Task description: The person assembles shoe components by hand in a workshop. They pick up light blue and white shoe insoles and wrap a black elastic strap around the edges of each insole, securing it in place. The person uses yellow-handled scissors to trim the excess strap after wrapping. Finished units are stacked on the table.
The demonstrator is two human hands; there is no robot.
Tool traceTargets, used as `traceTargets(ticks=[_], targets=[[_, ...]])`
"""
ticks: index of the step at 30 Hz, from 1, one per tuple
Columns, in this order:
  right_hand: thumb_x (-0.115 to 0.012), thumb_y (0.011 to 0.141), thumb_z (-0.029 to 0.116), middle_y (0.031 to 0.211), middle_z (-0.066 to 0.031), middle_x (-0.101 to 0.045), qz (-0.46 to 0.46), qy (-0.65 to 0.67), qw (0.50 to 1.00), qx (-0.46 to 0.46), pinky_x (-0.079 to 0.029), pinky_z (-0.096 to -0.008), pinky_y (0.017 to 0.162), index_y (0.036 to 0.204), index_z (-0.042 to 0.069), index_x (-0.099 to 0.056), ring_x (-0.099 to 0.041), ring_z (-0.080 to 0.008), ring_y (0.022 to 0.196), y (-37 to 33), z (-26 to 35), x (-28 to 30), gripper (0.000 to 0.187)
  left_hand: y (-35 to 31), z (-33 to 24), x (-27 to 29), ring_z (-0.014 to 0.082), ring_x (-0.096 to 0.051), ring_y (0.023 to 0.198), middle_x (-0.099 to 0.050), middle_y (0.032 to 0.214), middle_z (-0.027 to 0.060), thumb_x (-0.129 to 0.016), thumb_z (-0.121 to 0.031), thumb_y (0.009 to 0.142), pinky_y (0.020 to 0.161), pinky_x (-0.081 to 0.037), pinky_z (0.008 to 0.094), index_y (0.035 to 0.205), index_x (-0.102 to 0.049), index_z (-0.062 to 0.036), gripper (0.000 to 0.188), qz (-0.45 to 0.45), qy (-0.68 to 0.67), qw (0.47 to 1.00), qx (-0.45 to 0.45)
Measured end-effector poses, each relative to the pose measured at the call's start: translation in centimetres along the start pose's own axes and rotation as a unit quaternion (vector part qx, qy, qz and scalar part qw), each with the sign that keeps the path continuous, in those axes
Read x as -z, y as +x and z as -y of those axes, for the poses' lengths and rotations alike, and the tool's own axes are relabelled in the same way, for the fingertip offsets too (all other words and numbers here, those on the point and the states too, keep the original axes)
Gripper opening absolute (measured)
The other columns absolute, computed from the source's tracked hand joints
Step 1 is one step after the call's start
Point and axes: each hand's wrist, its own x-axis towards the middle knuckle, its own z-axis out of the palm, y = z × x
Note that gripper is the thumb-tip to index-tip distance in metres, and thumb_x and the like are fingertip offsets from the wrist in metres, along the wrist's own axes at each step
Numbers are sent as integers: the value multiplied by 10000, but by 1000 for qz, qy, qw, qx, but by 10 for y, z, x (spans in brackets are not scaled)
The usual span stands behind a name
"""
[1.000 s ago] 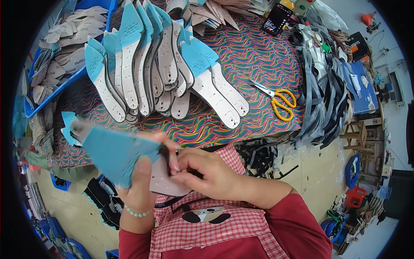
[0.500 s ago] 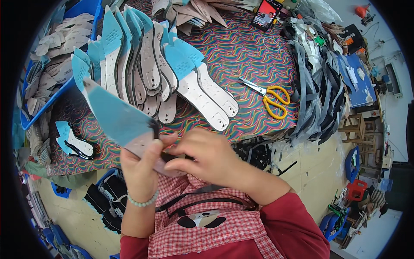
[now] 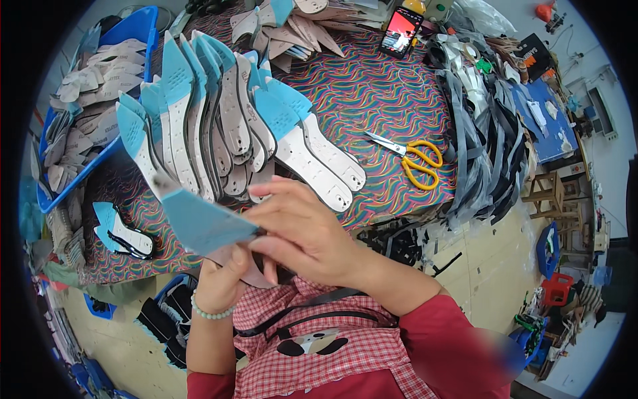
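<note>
By judgement, mid-way through handling one insole (image 3: 203, 223): up in both hands over the near edge of the patterned tabletop (image 3: 372, 93), not yet laid down. Shows blue on the far part, pale toward the near end; far tip blurred, edge condition not readable.

Judged further along: a large pile of insoles (image 3: 178, 83) on the left half of the tabletop, with dark edging visible on many, and a small separate group (image 3: 129, 238) at near left. Possibly left to handle: pale flat pieces (image 3: 109, 80) in the blue crate (image 3: 86, 171) at far left, count not determinable. Also noted: yellow-handled scissors (image 3: 403, 151) right of the pile and dark strips (image 3: 510, 149) farther right, both apart from the hands.

Position relative to the fingers: slants from far left to near right, near part within the left hand (image 3: 222, 282), right edge of the blue against the right hand (image 3: 309, 233). On the left, pinches the insole, thumb on top, other fingers mostly hidden beneath. On the right, fingers bent and partly spread at the edge; pinch or mere contact, cannot tell.
</note>
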Motion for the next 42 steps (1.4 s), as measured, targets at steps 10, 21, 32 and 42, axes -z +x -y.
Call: traceTargets(ticks=[10, 21, 32, 42], targets=[[-626, 845, 98, 886, -84, -578, 60, 63, 987, -134, -510, -292, 631, 1191, 31, -510, -606, -185, 688, -14, 14, 19, 371, 19, 0, -15, 175, -524, 703, -435, 603, 16, -499, -253, 956, 903, -432, 423, 830, -525, -18, 267, -109, 1, 982, -156], [-656, 836, 266, 890, -125, -604, 133, -162, 976, -65, -513, -338, 555, 1153, -2, -528, -632, -265, 685, -49, 12, -4, 435, 5, -26, -3, 78, -398, 588, -374, 619, -51, -388, -312, 1008, 639, -395, 278, 967, -540, -110, 256, -33, -306, 932, -192], [-603, 883, 216, 788, -150, -631, 58, -110, 983, -132, -502, -400, 525, 1086, 24, -521, -639, -326, 653, -32, 4, 18, 291, -37, 10, 1, 214, -607, 856, -627, 914, 99, -679, -213, 828, 781, -481, 342, 927, -630, -45, 201, -33, 462, 879, -109], [-600, 864, 135, 786, -144, -611, 218, -106, 963, -117, -473, -422, 518, 1110, 19, -509, -615, -349, 640, -43, 22, 47, 287, 2, -33, -11, 227, -568, 816, -596, 739, 8, -777, -256, 634, 846, -416, 459, 783, -669, -121, 228, 14, 743, 611, -273]])
